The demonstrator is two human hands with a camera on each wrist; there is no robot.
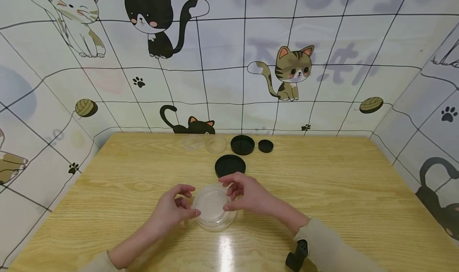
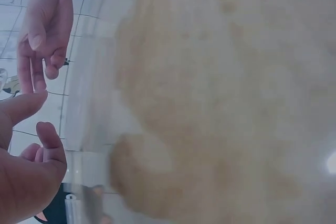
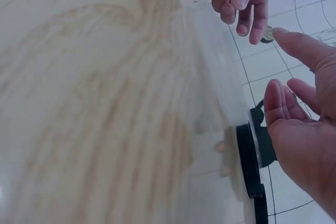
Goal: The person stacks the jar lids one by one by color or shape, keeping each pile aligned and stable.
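Note:
A clear round dish point(image 1: 211, 204) lies in the near middle of the wooden table in the head view, with what looks like a second clear round piece overlapping it. My left hand point(image 1: 174, 205) is at its left side, the thumb tip over the rim and the fingers loosely bent. Across from it, my right hand point(image 1: 247, 193) reaches over the right rim, thumb and index finger spread apart. Both wrist views show the left hand point(image 2: 31, 166) and right hand point(image 3: 304, 108) facing each other, with no held thing visible between the fingertips.
A black round dish point(image 1: 229, 165) lies just behind the clear one. Farther back are another black dish point(image 1: 242, 145), a small black one point(image 1: 265, 146) and two clear round pieces, one left point(image 1: 192, 142) and one right point(image 1: 216, 144). A cat-patterned cloth point(image 1: 222, 81) surrounds the table.

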